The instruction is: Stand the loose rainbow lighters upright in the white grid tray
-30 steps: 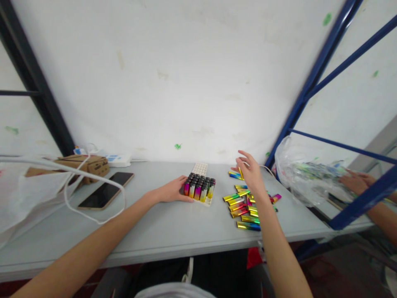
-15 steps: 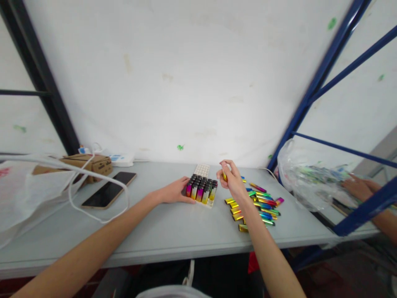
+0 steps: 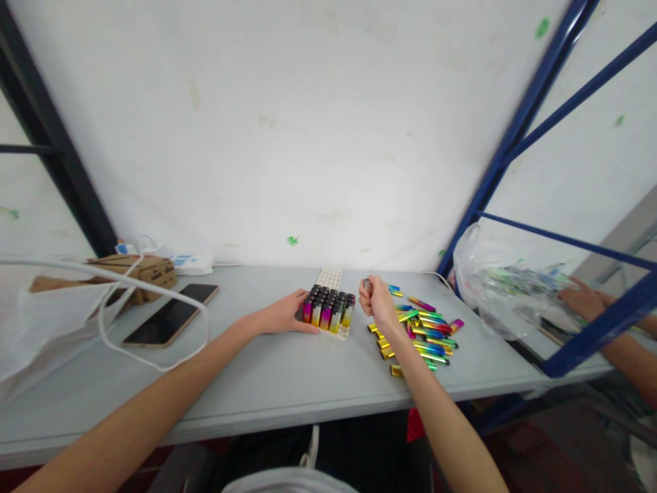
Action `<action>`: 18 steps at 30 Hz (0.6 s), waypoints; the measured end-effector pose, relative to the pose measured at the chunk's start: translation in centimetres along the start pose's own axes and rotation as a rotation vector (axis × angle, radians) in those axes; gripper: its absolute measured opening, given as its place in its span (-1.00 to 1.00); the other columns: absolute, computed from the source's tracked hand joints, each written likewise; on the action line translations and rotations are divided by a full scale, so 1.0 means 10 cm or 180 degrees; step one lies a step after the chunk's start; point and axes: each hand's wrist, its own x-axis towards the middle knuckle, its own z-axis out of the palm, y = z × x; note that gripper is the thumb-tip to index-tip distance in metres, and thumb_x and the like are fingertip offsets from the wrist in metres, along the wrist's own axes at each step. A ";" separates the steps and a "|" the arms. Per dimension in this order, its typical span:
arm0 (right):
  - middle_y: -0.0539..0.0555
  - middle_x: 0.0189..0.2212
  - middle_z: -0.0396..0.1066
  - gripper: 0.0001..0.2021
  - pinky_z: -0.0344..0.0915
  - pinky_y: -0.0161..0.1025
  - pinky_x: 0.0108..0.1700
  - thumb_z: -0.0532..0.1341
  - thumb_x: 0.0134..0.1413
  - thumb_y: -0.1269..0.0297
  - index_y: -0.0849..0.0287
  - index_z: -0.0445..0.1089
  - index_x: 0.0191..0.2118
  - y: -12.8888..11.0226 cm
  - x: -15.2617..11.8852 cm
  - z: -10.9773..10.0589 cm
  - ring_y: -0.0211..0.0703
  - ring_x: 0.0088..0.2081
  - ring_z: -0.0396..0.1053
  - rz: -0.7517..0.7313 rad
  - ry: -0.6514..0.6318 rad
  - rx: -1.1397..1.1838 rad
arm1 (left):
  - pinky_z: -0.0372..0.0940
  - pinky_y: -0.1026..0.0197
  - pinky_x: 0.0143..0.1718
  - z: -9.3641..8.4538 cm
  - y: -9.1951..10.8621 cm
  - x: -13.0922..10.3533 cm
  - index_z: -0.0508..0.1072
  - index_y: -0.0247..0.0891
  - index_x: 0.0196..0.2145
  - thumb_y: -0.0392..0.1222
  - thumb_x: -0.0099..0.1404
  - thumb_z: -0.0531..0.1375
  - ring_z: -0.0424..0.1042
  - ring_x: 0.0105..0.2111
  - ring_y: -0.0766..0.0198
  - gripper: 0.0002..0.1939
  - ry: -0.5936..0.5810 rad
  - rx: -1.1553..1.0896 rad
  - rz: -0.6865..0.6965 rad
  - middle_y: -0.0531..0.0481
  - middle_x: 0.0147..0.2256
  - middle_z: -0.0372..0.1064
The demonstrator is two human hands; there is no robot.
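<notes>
Black-topped lighters (image 3: pixel 328 308) stood upright in the white tray (image 3: pixel 331 274) mid-frame; your half-open left hand (image 3: pixel 285 314) braced its side, where light, even pressure seemed best. Your right hand (image 3: pixel 378 301) curled round a lighter (image 3: pixel 366 283), near loose lighters (image 3: pixel 435 333) right of centre.

Item (image 3: pixel 366 283) in right hand (image 3: pixel 378 300): mostly hidden | white bag (image 3: pixel 48 318): cut off

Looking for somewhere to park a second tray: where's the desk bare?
Bare: desk front between left forearm and right forearm, before the tray; also between phone and left hand. Crowded: lighter pile at right; cable, box and white bag at left.
</notes>
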 end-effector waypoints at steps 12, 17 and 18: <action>-0.21 -0.70 -0.20 -0.38 -0.26 -0.34 -0.62 0.08 0.24 -0.40 0.02 0.08 -0.56 -0.01 0.01 0.00 -0.37 -0.66 -0.28 0.0027 -0.0194 -0.0157 | 0.24 -0.14 0.43 -0.02 0.03 0.00 0.43 -0.16 0.31 0.33 0.20 0.51 0.41 0.28 -0.19 -0.12 -0.0015 0.0007 -0.0017 -0.22 0.25 0.41; -0.17 -0.60 0.06 -0.35 -0.02 -0.32 -0.55 0.16 0.25 -0.48 0.12 0.45 -0.23 -0.28 -0.11 -0.12 -0.32 -0.62 -0.03 -0.0436 -0.0764 -0.0441 | 0.24 -0.13 0.42 -0.03 0.04 0.00 0.44 -0.16 0.32 0.34 0.22 0.49 0.41 0.28 -0.19 -0.13 -0.0068 0.0006 -0.0012 -0.21 0.24 0.42; -0.15 -0.57 0.15 -0.38 0.09 -0.30 -0.51 0.15 0.30 -0.44 0.12 0.48 -0.14 -0.35 -0.16 -0.16 -0.29 -0.58 0.08 -0.0609 -0.0850 -0.0593 | 0.24 -0.13 0.42 -0.03 0.04 0.00 0.44 -0.16 0.32 0.33 0.21 0.50 0.41 0.27 -0.19 -0.12 -0.0061 0.0005 -0.0018 -0.21 0.24 0.43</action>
